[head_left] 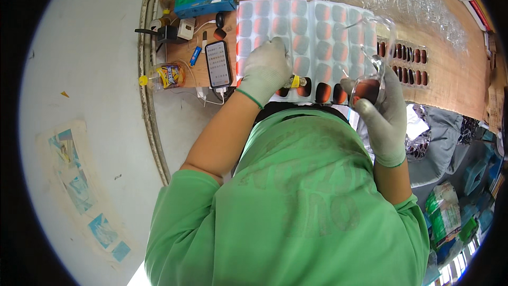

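On the front side of the wooden bench, clear frame: here's the clear plastic eyewear frame (391,34), tilted above the white sheet's right end, a dark-to-red tinted lens (367,90) at its near end.
Right hand: the white-gloved right hand (385,111) is closed on that frame, thumb against the lens's lower edge.
Left hand: over the sheet goes the white-gloved left hand (267,66), fingers curled, partly closed; whether it grips anything, I can't tell. Just beside it, a small yellow cylinder (295,81).
Lens sheet: rows of tinted lenses show under the white translucent sheet (280,21); dark-to-orange lenses (323,93) line its near edge.
Right side: 2 rows of red-brown lenses (410,76).
Left side: a black smartphone (218,63), screen lit.
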The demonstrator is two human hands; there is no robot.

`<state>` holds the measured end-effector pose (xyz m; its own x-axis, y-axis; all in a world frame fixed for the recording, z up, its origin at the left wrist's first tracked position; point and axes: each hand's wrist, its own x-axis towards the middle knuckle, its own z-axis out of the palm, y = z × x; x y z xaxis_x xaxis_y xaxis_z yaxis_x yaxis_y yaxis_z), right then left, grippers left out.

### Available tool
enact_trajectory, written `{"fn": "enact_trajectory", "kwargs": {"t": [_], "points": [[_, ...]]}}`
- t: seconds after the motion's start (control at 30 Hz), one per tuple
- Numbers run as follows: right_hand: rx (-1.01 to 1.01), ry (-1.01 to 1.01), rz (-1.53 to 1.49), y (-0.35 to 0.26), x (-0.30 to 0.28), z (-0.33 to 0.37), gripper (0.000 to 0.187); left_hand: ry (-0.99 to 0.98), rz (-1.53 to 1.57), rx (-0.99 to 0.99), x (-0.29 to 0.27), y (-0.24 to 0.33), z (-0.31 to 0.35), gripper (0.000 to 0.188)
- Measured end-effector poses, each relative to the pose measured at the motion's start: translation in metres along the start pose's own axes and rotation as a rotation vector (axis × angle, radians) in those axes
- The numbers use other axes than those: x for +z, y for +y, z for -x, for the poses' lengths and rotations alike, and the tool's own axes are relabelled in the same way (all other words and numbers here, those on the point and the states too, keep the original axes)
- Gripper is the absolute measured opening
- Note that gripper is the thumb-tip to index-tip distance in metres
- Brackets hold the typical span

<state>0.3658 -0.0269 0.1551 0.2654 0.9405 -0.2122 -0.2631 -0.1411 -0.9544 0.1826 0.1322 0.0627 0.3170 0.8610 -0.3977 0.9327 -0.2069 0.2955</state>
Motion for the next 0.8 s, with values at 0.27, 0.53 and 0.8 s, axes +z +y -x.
{"fn": "enact_trajectory", "kwargs": {"t": [0.27, 0.53, 0.8], "points": [[-0.06, -0.306, 0.6, 0.014, -0.018, -0.019, 0.061, -0.267, 1.22, 0.247, -0.037, 0.012, 0.066, 0.022], [-0.063, -0.082, 0.25, 0.039, 0.053, -0.005, 0.021, -0.311, 1.061, 0.351, -0.026, -0.048, 0.045, 0.036], [-0.054, 0.083, 0.221, 0.058, 0.072, 0.011, 0.028, -0.092, 0.015, 0.674, -0.008, -0.094, 0.013, 0.042]]}}
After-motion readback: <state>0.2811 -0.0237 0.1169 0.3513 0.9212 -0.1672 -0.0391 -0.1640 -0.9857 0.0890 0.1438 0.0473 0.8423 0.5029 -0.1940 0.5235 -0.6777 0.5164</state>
